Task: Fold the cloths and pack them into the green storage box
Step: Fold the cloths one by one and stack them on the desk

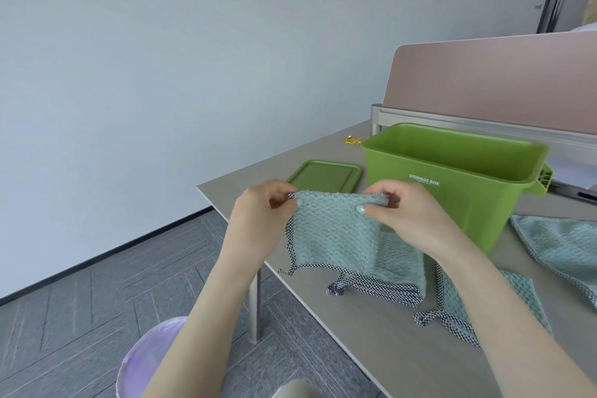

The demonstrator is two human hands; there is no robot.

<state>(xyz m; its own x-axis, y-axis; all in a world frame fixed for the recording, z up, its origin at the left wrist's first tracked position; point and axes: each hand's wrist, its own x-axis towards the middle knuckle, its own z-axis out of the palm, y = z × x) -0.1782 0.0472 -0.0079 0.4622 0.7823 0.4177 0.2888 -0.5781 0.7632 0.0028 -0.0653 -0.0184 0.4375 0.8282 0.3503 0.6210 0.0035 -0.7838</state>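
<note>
Desk (pixel 371 333) first, grey and wide, its near left corner jutting out over the carpet, a pink divider (pixel 497 81) standing along its far edge. On it, toward the far side, sits the green storage box (pixel 452 191), open at the top, white lettering on the wall that faces me. Its lid (pixel 324 175) lies flat just beside it, close to the desk's left edge.

Three teal cloths with checked trim lie on the desk — one (pixel 562 245) spread out toward the right edge, one (pixel 484 304) near the front edge under my right forearm, and a folded one (pixel 400 265) in front of the box.

The cloth (pixel 332 229) I am working on hangs in the air over the left edge, in front of the box and not touching it. My left hand (pixel 258 207) pinches its upper left corner between thumb and curled fingers; my right hand (pixel 407 210) pinches the upper right corner, thumb pressed on the near face.

A small yellow scrap (pixel 353 140) lies near the far edge, left of the box — too small to make out.
</note>
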